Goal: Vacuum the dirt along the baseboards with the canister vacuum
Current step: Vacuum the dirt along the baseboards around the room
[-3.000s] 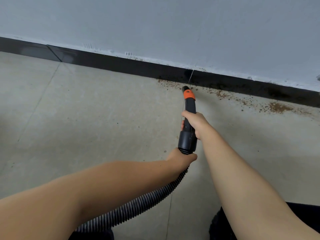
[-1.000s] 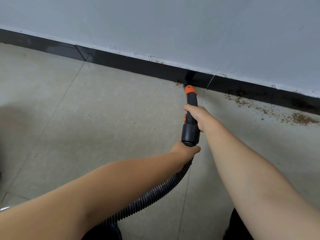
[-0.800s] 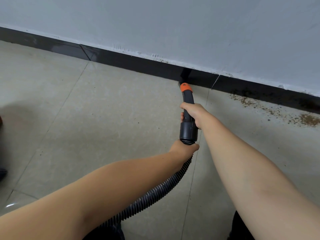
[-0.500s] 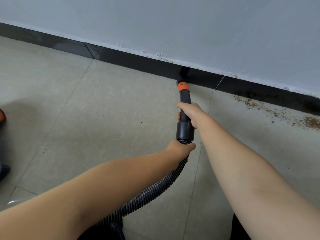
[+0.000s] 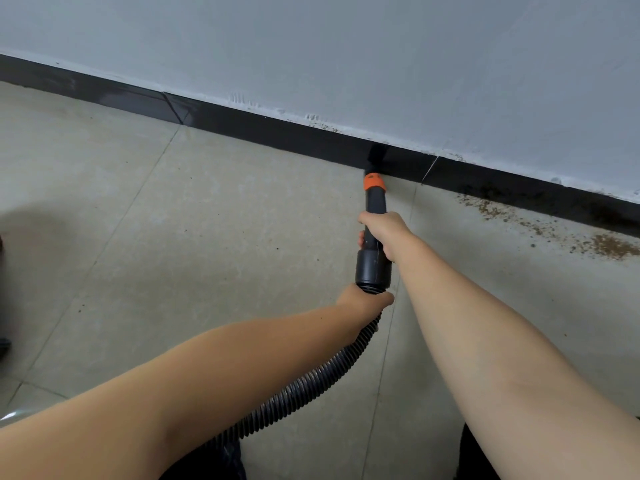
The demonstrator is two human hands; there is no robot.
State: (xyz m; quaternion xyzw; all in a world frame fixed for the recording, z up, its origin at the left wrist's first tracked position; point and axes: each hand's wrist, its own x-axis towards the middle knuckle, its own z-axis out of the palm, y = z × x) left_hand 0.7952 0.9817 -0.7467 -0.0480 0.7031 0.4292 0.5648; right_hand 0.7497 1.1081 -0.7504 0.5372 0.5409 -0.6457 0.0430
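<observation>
nozzle (image 5: pixel 373 183) at baseboard (image 5: pixel 311 142), dirt (image 5: pixel 613 244) right

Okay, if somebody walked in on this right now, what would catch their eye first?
Probably the orange-collared vacuum nozzle, its tip at the black baseboard, gripped by the right hand while the left hand holds the ribbed hose. Next, the brown dirt along the baseboard, right of the nozzle.
</observation>
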